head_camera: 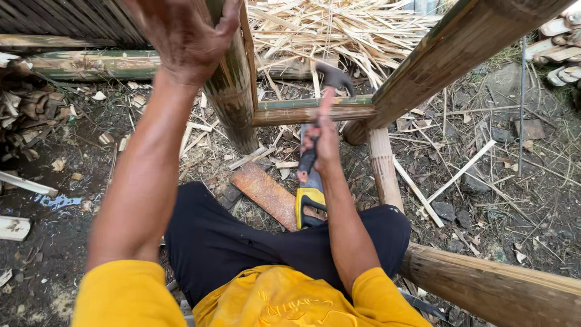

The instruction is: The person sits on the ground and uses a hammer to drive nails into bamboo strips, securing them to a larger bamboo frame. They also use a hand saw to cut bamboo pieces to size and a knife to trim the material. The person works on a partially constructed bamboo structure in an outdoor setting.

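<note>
My left hand [184, 33] grips an upright bamboo pole [233, 91] near the top of the head view. My right hand [324, 142] is shut on the handle of a claw hammer [333, 75], whose dark metal head is raised by the horizontal bamboo crosspiece [308, 111]. That crosspiece joins the upright pole to a slanted bamboo pole [448, 51] on the right. A hand saw with a yellow and black handle [310, 203] lies on the ground between my knees, under my right forearm.
A flat rusty-brown board [266, 194] lies by the saw. A thick bamboo pole [502, 290] runs across the lower right. A heap of split bamboo strips [339, 27] lies behind the frame. A thin metal rod [521, 103] stands at right. Chips and scraps litter the dirt.
</note>
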